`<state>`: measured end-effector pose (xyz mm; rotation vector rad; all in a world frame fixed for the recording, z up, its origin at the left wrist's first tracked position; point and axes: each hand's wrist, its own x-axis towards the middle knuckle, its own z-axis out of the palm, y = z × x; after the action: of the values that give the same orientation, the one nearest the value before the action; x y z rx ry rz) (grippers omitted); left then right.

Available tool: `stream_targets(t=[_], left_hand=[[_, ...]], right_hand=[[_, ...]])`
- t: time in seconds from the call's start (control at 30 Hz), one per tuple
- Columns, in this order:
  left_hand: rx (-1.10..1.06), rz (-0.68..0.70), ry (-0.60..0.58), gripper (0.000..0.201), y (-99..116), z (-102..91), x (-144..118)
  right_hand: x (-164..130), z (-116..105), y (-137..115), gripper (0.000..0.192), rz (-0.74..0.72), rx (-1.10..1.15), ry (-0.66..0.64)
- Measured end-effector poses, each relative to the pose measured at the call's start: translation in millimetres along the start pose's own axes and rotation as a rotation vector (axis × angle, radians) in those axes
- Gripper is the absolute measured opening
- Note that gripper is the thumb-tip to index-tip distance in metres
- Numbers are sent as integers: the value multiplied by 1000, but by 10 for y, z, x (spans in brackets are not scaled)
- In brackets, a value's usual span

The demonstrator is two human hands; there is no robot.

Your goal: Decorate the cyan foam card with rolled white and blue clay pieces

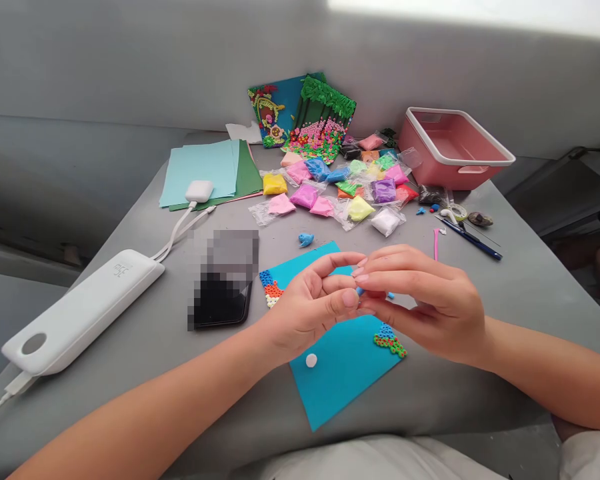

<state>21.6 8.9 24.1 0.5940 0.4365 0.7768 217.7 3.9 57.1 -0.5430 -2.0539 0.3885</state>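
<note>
Pinching a tiny blue piece (pixel 360 291), probably modelling clay, right above a teal card (pixel 347 370). The right hand (pixel 433 303) has its thumb and fingers closed on it, and the left hand (pixel 307 303) brings its thumb tip up against the same spot. Can't tell if the left is actually gripping or just steadying, since the fingertips overlap. My guess is they're using only the tips because the bit is so small, and a whole palm would squash it.

The card sits at an angle on the grey counter (pixel 130 353), directly under the hands, which I'd say is just the handiest spot. It's got little bead-like rings bunched at the edges, blue, orange and white by the left hand (pixel 271 289), blue and green by the right (pixel 390 340), plus a white disc (pixel 311 361) lying near the lower left edge.

A small blue animal-shaped figure (pixel 307 239) stands just past the card, maybe parked there so nobody leans on it. The colourful clay packets (pixel 305 195) are spread farther back, likely so every colour can be spotted and reached. Phone (pixel 223 297) and power bank (pixel 85 313) are off to the left, probably to stay out from under the elbows, and a pink tool (pixel 435 244) lies beyond the right hand.
</note>
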Motion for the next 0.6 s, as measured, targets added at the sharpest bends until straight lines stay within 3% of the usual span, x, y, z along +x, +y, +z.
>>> stream_targets(t=[0.47,0.6], left_hand=[[-9,-8,51,45,-8,15,-2],[1,-3,26,48,-7,6,-10]], right_hand=[[-26,18,32,33,-19,-140,9],[-45,29,69,22,-48,-250,-11]])
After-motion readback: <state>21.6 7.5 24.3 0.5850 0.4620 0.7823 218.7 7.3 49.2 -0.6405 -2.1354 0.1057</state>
